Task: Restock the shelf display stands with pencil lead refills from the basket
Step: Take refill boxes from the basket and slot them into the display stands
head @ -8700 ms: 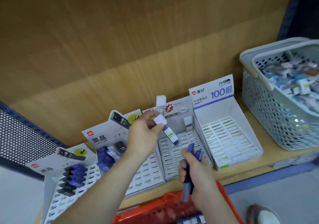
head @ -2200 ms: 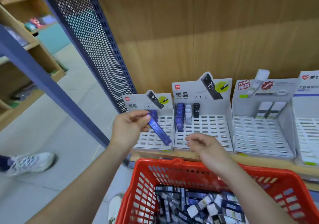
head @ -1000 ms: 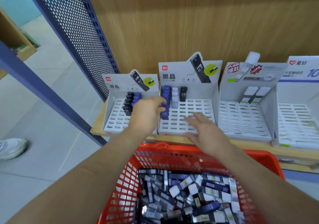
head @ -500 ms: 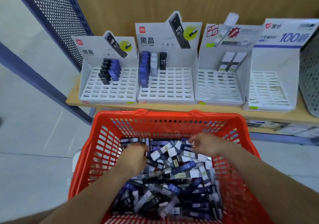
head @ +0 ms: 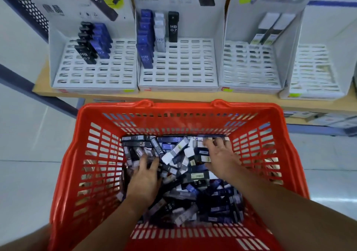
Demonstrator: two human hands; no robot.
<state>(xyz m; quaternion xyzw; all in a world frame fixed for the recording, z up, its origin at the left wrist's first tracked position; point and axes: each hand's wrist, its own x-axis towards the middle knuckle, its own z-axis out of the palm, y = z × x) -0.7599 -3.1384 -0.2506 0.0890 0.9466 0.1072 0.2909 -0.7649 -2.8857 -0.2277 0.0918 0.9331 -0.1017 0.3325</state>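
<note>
Both your hands are down in the red basket point(head: 181, 105), which sits near you below the shelf point(head: 173, 96), heaped with lead refills point(head: 193, 189). Your left hand point(head: 144, 175) lies spread on the pile's left, its tips buried among the boxes, so I cannot tell whether it pinches one. Your right hand point(head: 220, 158) rests at the far right, fingers apart, holding nothing. You look early in the job. The left stand point(head: 92, 71) holds two short rows, the second stand point(head: 177, 71) three, the third stand point(head: 249, 67) two boxes and the right stand point(head: 316, 71) none that show.
</note>
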